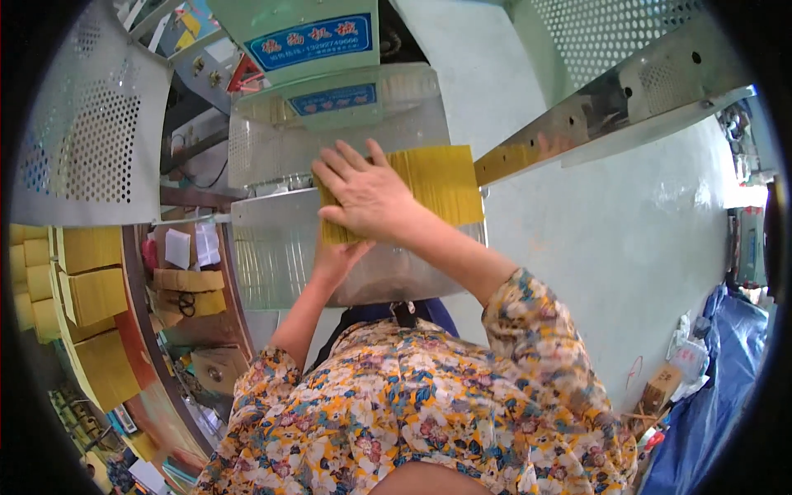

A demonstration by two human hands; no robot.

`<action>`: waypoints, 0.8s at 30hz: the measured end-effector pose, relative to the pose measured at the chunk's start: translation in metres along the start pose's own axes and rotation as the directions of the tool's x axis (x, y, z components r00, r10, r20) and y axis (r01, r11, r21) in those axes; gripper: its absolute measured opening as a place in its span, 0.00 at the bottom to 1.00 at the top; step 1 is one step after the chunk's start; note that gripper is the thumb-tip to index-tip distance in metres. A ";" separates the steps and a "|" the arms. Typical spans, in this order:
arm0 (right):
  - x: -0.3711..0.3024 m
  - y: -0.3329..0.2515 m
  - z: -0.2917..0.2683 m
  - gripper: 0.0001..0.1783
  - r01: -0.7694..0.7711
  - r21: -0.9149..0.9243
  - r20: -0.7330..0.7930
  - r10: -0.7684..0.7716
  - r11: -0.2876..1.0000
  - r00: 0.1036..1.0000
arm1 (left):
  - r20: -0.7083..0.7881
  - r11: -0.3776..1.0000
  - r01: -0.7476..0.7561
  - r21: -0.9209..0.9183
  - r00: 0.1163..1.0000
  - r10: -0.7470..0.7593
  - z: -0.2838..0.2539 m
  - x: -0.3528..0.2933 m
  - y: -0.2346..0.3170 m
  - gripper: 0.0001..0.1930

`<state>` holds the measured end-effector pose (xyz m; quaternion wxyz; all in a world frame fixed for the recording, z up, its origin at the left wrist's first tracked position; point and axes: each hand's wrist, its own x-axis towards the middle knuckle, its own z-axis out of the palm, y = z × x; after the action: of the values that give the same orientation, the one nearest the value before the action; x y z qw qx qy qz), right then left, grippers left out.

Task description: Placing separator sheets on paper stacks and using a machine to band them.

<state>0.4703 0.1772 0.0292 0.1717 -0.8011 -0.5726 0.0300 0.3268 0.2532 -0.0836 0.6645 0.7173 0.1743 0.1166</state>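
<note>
"What is nearest?"

"The person's floral shirt (pixel 404 388), with both forearms reaching forward from its sleeves."

"And the right hand (pixel 363 194)?"

"Open, palm down, its fingers extended and slightly spread, lying across the left end of a stack of yellow sheets (pixel 445 186)."

"So where is the stack, relative to that hand?"

"Directly under the palm. The rest runs out to the right, past the wrist, many thin edges showing."

"What about the left hand (pixel 337 260)?"

"It is at the underside of the stack's left end, below the right hand. Its fingers are mostly hidden, so one cannot tell how far they close."

"Beneath that?"

"A shiny metal tray (pixel 268 260). Whether the stack rests on it cannot be told."

"Farther off?"

"A shiny curved guard (pixel 412 124) just beyond the stack, then a pale green machine housing (pixel 289 12) bearing a blue plate (pixel 312 43). More yellow stacks (pixel 99 301) sit well to the left."
</note>
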 end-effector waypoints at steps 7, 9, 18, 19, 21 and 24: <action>-0.109 0.006 -0.073 0.16 0.081 0.499 -0.474 0.194 0.863 0.859 | 0.017 0.998 -0.037 0.056 0.999 0.036 -0.011 -0.003 0.000 0.19; -0.165 0.011 -0.056 0.17 -0.145 0.693 -0.464 0.590 0.707 0.661 | -0.003 0.997 -0.034 0.070 0.999 0.034 -0.011 -0.001 0.003 0.17; -0.182 0.065 0.063 0.29 -0.323 0.853 -0.087 0.721 0.410 0.687 | 0.063 0.995 -0.098 0.032 0.993 0.095 -0.007 0.007 0.029 0.15; -0.178 0.061 0.064 0.28 -0.282 0.892 -0.088 0.750 0.352 0.656 | 0.021 0.992 -0.065 -0.112 0.997 0.068 -0.006 0.007 0.032 0.17; -0.167 0.055 0.053 0.28 -0.234 0.925 -0.088 0.765 0.301 0.638 | 0.032 0.996 -0.088 0.000 0.996 0.087 -0.012 0.007 0.031 0.17; -0.158 0.049 0.034 0.24 -0.311 0.769 -0.204 0.675 0.559 0.709 | 0.080 0.970 -0.147 0.192 0.988 0.133 -0.034 0.008 0.045 0.18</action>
<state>0.4520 0.0244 -0.0410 0.5736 -0.7896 -0.1991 0.0890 0.3248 0.2852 -0.0359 0.5854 0.7937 0.1119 0.1215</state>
